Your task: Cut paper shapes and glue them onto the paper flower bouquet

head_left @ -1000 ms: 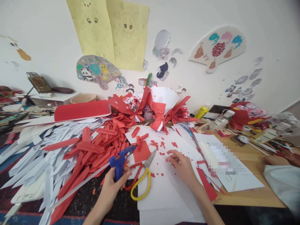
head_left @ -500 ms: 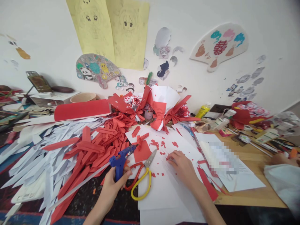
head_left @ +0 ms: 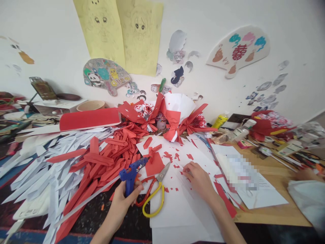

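My left hand point(head_left: 127, 196) is wrapped around the handle of a blue hot glue gun point(head_left: 130, 176), with a long clear glue stick point(head_left: 87, 201) running out of its back. Its nozzle points toward a small red folded paper piece point(head_left: 151, 155) on a red paper square point(head_left: 155, 165). Over the white paper sheets point(head_left: 177, 213), my right hand point(head_left: 198, 178) is closed in a pinch among small red paper scraps point(head_left: 190, 156). What its fingertips hold, if anything, is too small to tell. Scissors point(head_left: 155, 189) with red and yellow handles lie between my hands.
Left are heaps of white paper strips point(head_left: 33, 179) and red folded strips point(head_left: 109, 154). Red and white paper bouquets point(head_left: 175, 117) stand against the wall. Bottles point(head_left: 220, 120) and a printed sheet point(head_left: 264, 189) lie right. Another person's hand point(head_left: 308, 174) shows at the right edge.
My right hand has shifted slightly to the right, away from a red scrap spot at its fingertips. The left hand keeps its hold on the glue gun, which stays in place.
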`<state>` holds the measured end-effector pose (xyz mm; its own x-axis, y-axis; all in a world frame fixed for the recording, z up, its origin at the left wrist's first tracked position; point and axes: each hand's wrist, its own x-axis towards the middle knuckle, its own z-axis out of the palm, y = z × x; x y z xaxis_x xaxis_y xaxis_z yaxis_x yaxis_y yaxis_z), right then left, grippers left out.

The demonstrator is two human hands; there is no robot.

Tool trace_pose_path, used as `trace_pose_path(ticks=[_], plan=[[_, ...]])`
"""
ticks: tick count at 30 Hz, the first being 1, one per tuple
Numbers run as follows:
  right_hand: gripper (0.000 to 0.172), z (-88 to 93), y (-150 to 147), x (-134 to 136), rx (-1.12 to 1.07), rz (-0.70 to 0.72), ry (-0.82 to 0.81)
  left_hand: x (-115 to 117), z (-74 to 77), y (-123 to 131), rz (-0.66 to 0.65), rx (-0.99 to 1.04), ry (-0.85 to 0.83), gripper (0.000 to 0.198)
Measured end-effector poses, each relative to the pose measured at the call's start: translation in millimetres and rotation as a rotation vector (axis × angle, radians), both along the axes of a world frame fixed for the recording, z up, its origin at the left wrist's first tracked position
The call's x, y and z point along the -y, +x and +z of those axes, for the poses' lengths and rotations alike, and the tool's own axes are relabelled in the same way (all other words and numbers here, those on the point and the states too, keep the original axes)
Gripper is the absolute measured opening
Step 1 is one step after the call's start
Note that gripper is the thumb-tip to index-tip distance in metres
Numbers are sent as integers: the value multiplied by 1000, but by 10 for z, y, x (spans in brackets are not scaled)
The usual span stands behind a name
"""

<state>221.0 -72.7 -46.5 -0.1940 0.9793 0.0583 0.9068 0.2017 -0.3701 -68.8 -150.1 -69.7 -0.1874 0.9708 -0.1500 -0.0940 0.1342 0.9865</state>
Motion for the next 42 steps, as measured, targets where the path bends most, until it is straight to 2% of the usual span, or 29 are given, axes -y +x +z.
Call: trace_pose_path(ticks=[14, 17, 20, 23, 26, 31, 36, 42], plan=[[10, 12, -37, -9, -76, -27, -47, 6, -50, -17, -25, -11, 12, 40], [10, 38, 12, -25, -164, -50, -69, 12, -55, -18, -11, 2, -4, 43], [11, 102, -14, 5, -369, -21, -119, 24, -20, -14, -12, 1, -2, 45], [16, 193, -208, 126, -604, 29, -194, 44, 68, -4, -21, -9, 4, 42], [19, 253, -529, 299, -782, 96, -300, 67, 173, 6, -8, -19, 13, 38], [25, 217, -970, 500, -943, 161, -409, 91, 289, 28, -40, -11, 53, 37], [27, 129, -1102, 553, -981, 172, -444, 112, 298, 69, -63, 5, 95, 37], [28, 139, -1122, 567, -998, 172, -454, 97, 234, 43, -126, -41, 104, 38]])
